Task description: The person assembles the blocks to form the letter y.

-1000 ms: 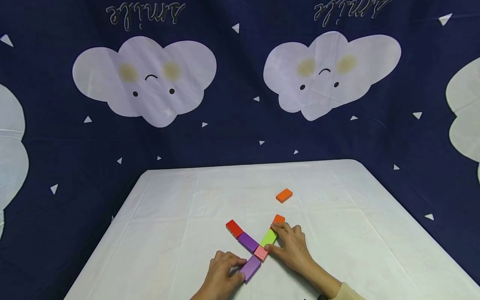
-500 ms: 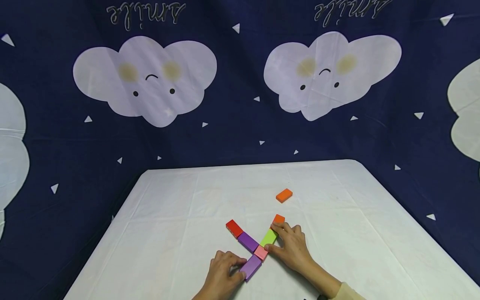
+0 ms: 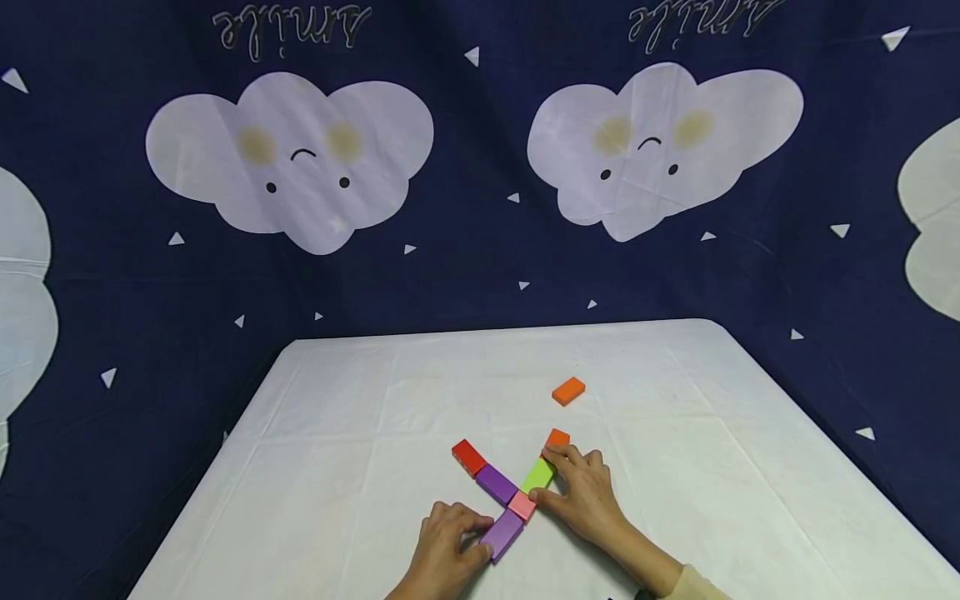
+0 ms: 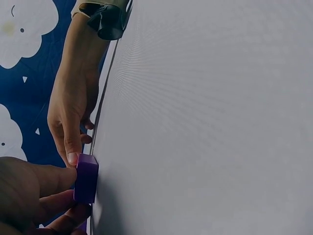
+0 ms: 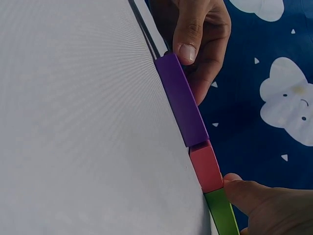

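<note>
In the head view my left hand (image 3: 446,546) pinches a light purple block (image 3: 502,533) between thumb and fingers. The block's upper end meets a pink block (image 3: 522,506). My right hand (image 3: 585,492) lies along the right side of a lime green block (image 3: 538,475), thumb by the pink joint and index finger near an orange block (image 3: 557,437) at the far end. A dark purple block (image 3: 497,484) and a red block (image 3: 469,457) branch up-left from the pink one. The right wrist view shows the purple block (image 5: 183,100), pink and green ones end to end.
A second orange block (image 3: 568,391) lies apart, farther back on the white-covered table (image 3: 337,442). Behind the table hangs a dark blue cloth (image 3: 480,167) printed with clouds and small triangles.
The light purple block has shifted very slightly up toward the pink block with my left hand. My right hand and the other blocks look unmoved.
</note>
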A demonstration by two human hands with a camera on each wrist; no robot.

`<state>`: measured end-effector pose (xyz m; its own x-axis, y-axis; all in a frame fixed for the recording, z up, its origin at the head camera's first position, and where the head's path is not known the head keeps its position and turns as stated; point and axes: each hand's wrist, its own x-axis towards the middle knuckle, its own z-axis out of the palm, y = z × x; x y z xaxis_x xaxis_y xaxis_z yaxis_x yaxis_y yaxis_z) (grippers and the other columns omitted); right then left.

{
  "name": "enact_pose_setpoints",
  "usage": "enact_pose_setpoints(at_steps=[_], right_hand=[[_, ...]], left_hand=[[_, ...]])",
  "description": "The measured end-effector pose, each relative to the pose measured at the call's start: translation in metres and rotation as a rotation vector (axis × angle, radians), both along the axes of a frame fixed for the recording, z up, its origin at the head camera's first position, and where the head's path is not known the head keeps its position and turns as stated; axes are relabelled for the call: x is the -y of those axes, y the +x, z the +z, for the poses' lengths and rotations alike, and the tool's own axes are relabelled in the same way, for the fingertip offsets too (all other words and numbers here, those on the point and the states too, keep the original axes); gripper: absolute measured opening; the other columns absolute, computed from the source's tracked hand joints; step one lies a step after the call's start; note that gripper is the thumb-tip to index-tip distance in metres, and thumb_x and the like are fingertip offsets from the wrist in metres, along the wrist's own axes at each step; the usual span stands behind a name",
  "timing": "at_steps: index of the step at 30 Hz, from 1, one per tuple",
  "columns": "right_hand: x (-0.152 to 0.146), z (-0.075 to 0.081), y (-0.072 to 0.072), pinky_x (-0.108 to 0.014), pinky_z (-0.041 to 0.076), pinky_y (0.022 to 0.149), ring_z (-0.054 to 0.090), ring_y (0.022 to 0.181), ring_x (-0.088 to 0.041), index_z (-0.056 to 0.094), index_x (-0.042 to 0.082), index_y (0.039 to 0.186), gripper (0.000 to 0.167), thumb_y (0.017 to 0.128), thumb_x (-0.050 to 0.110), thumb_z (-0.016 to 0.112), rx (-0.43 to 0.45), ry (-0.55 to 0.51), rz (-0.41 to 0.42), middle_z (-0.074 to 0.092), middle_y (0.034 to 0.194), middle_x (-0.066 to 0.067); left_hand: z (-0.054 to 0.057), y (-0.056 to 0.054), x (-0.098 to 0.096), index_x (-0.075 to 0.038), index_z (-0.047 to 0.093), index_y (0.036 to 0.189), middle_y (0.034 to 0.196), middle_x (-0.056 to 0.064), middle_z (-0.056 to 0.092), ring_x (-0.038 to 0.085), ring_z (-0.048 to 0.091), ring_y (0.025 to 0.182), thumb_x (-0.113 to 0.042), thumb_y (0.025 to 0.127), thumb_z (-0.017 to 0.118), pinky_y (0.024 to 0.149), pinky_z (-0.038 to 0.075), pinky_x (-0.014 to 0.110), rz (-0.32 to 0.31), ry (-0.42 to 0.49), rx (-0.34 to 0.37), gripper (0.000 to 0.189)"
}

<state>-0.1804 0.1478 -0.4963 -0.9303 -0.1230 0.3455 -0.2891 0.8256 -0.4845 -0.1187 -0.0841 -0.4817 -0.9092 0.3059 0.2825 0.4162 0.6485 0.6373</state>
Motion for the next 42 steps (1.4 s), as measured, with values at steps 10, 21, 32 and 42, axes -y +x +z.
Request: enact_pose_setpoints(at_steps=[10,21,32,42], right_hand=[[0.0,0.001,0.0,-0.031,0.028,0.074,0.036,0.082,-0.015,0.065,0.013,0.121,0.064,0.067,0.044,0.079,0.008,-0.002,-0.004,0.06,0.119,0.003],[0.0,-0.001,0.0,-0.032,0.029,0.075,0.037,0.084,-0.015,0.065,0.013,0.119,0.063,0.066,0.043,0.08,-0.018,0.0,-0.003,0.061,0.117,0.003],[0.0,0.001,0.0,-0.031,0.028,0.073,0.037,0.083,-0.015,0.066,0.013,0.119,0.063,0.066,0.043,0.08,-0.021,0.005,0.007,0.061,0.117,0.003],[0.001,0.001,0.001,-0.031,0.029,0.074,0.037,0.084,-0.014,0.065,0.013,0.119,0.064,0.066,0.044,0.08,-0.014,-0.005,0.005,0.061,0.119,0.003]], left_hand=[[0.0,0.0,0.0,-0.017,0.073,0.1,0.09,-0.01,0.063,0.002,0.04,0.085,-0.023,0.075,0.071,0.072,0.03,0.026,-0.003,0.003,0.002,0.026],[0.004,0.0,0.001,-0.015,0.072,0.1,0.092,-0.008,0.064,0.003,0.041,0.085,-0.024,0.077,0.071,0.073,0.03,0.027,0.01,0.033,0.037,0.025],[0.025,-0.024,0.009,-0.011,0.071,0.098,0.092,-0.005,0.068,0.01,0.046,0.087,-0.016,0.076,0.075,0.077,0.033,0.03,0.105,0.06,-0.051,0.023],[0.047,-0.073,-0.006,-0.011,0.071,0.103,0.097,0.0,0.068,0.015,0.048,0.091,-0.017,0.077,0.073,0.08,0.034,0.033,0.09,0.031,-0.091,0.027]])
